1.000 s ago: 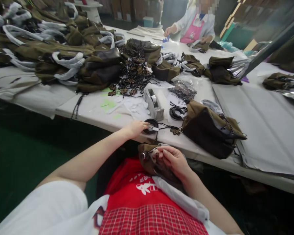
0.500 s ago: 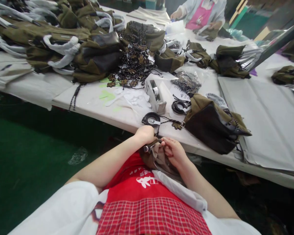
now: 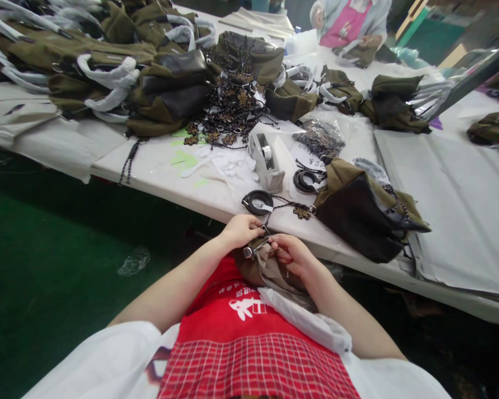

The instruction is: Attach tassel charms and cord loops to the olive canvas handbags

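Observation:
An olive bag with a beige lining and a whitish wrapped handle lies in my lap against the table edge. My left hand is closed at the bag's far rim, its fingertips pinching a thin black cord that runs up onto the table. Close beside it, my right hand is closed on the rim of the bag, thumb and index finger pressed together. Below the left fingers shows a round metal fitting. What exactly lies between the fingertips is partly hidden.
A coiled black strap and a flower-shaped charm lie near the table edge. Another olive bag sits at right. Behind are a grey box, white paper tags and piled bags. A co-worker stands across the table.
My left hand has turned and shifted slightly left, so its fingers now show in a pinch at the cord. My right hand stays at the bag's rim. The co-worker's hand has risen a little.

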Tool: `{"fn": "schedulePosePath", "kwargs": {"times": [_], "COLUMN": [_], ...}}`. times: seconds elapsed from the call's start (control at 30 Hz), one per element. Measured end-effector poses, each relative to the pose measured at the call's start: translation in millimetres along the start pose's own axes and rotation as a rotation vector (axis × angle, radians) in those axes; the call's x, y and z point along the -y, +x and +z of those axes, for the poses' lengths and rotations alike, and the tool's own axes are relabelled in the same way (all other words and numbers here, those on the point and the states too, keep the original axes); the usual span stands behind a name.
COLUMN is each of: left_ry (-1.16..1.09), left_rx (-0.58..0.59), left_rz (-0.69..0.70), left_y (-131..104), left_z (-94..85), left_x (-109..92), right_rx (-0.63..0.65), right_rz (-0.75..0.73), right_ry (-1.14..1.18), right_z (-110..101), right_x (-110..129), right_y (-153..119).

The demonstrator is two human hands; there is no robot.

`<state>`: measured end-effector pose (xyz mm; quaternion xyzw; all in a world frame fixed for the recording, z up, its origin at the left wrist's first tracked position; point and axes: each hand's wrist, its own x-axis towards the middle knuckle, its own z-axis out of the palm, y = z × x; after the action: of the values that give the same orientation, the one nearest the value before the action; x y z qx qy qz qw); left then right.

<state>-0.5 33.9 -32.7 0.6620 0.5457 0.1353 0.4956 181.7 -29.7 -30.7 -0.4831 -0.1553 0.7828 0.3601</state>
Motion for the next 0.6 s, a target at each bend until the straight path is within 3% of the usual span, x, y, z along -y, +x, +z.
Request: {"fn": "schedulePosePath", "kwargs": {"times": [0.6], "left_ry": [-0.377], "left_rx": [0.073], "left_rz": [-0.073], "left_y": [-1.6], "left_z": [-13.5], "left_x": [-8.9], "right_rx": [0.034], "right_rz": [-0.037], "right_ry": [-0.095], "right_z": [9.8], "right_x": [3.4], "right_y": [5.4]}}
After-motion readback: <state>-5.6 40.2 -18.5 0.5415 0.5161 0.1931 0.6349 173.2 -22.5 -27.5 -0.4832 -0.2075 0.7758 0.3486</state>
